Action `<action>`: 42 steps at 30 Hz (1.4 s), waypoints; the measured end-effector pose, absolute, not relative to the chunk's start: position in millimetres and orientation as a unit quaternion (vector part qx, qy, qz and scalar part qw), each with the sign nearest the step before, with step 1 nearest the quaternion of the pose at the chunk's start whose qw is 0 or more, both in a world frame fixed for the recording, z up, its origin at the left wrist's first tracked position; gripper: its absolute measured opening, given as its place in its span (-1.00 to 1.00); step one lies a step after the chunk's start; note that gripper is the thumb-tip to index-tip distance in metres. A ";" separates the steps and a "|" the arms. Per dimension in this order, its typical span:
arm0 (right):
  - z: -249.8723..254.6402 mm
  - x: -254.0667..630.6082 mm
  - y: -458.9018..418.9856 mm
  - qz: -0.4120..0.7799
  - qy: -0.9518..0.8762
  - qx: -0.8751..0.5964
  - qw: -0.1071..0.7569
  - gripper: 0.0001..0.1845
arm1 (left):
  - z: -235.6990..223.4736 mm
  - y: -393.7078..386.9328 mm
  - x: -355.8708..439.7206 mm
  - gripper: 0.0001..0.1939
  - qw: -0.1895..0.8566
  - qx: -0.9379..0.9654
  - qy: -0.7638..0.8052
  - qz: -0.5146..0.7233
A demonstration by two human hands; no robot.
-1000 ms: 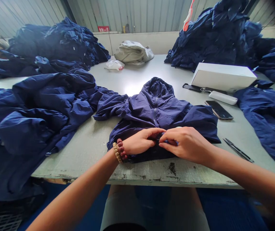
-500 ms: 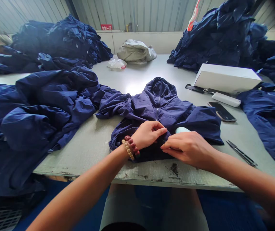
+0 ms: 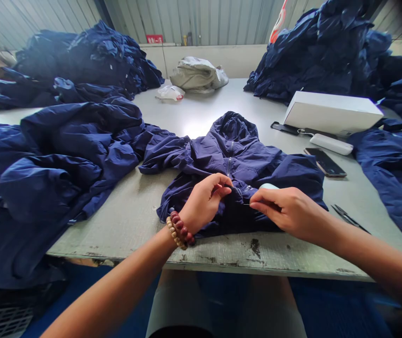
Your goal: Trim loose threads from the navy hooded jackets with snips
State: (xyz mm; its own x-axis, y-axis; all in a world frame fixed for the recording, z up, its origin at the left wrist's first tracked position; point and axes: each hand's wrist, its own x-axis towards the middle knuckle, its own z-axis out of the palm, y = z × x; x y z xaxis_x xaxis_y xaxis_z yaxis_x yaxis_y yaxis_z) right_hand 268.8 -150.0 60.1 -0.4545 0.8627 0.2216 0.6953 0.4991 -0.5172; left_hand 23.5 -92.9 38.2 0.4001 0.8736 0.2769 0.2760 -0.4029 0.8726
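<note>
A navy hooded jacket (image 3: 246,162) with a front zip lies on the table before me, hood pointing away. My left hand (image 3: 206,202), with two beaded bracelets at the wrist, is closed in a pinch on the jacket's fabric near its lower front. To its right, my right hand (image 3: 290,211) pinches a thin, shiny needle (image 3: 246,204) that points left over the dark cloth. A fine pale thread (image 3: 238,191) shows between the hands. Just behind the right hand sits a pale rounded object (image 3: 268,186), partly hidden.
Black tweezers (image 3: 349,218) and a phone (image 3: 325,162) lie on the right, near a white power bank (image 3: 331,143) and a white box (image 3: 332,112). Navy garments (image 3: 70,150) are heaped left, with more piles behind. A grey bundle (image 3: 200,75) sits at the back.
My hands have moved apart: the left slightly left, the right slightly right with the needle. The thread between them now shows. The jacket's lower front has shifted a little.
</note>
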 end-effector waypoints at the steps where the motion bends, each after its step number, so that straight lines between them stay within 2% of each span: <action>1: 61.8 269.8 -148.8 0.180 -0.832 -0.468 0.236 -0.76 | 38.5 -96.1 22.3 -0.88 0.370 0.752 0.376 0.396; 4: 66.6 269.9 -144.8 0.190 -0.821 -0.484 0.237 -0.73 | 37.9 -105.8 20.4 -0.77 0.341 0.774 0.338 0.412; 8: 71.8 268.0 -137.6 0.229 -0.802 -0.506 0.221 -0.72 | 36.1 -117.1 20.3 -0.63 0.359 0.785 0.300 0.405; 11: 74.1 267.4 -131.7 0.283 -0.783 -0.511 0.214 -0.68 | 38.4 -124.1 21.9 -0.67 0.337 0.806 0.295 0.387; 15: 74.0 267.1 -125.1 0.367 -0.754 -0.500 0.214 -0.61 | 41.3 -132.5 28.4 -0.84 0.252 0.856 0.299 0.339; 17: 72.4 267.4 -122.2 0.400 -0.733 -0.502 0.227 -0.58 | 39.3 -136.2 33.0 -0.85 0.225 0.866 0.306 0.325; 22: 69.3 266.5 -118.7 0.432 -0.686 -0.534 0.239 -0.47 | 28.6 -139.1 42.8 -0.53 0.221 0.871 0.309 0.313; 24: 70.9 263.6 -120.8 0.407 -0.685 -0.551 0.248 -0.48 | 25.6 -135.9 45.6 -0.48 0.228 0.872 0.306 0.307; 29: 71.7 255.2 -131.4 0.312 -0.699 -0.571 0.298 -0.60 | 25.6 -121.7 55.6 -0.66 0.274 0.832 0.377 0.302; 33: 65.2 253.1 -142.0 0.201 -0.740 -0.577 0.281 -0.66 | 30.7 -111.5 63.5 -0.41 0.334 0.795 0.410 0.296; 34: 64.1 252.6 -145.2 0.166 -0.754 -0.577 0.267 -0.68 | 31.8 -109.6 64.7 -0.43 0.324 0.807 0.403 0.285; 37: 63.1 250.7 -155.1 0.060 -0.789 -0.566 0.231 -0.73 | 33.6 -105.4 66.7 -0.81 0.243 0.861 0.376 0.240; 38: 63.3 250.1 -157.9 0.031 -0.796 -0.560 0.226 -0.74 | 33.5 -104.5 67.2 -0.86 0.211 0.876 0.370 0.226; 42: 63.3 249.6 -164.7 -0.026 -0.804 -0.551 0.219 -0.73 | 31.0 -100.1 69.5 -0.83 0.073 0.908 0.347 0.223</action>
State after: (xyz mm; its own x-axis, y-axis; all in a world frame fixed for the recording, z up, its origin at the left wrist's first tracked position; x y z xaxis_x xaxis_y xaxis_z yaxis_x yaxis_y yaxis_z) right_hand 249.6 -164.7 63.3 -0.2957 0.8759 0.3813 0.8986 0.3905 -0.2001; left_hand 69.5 -100.1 31.0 0.6591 0.6634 0.3542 0.5978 -0.7479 0.2884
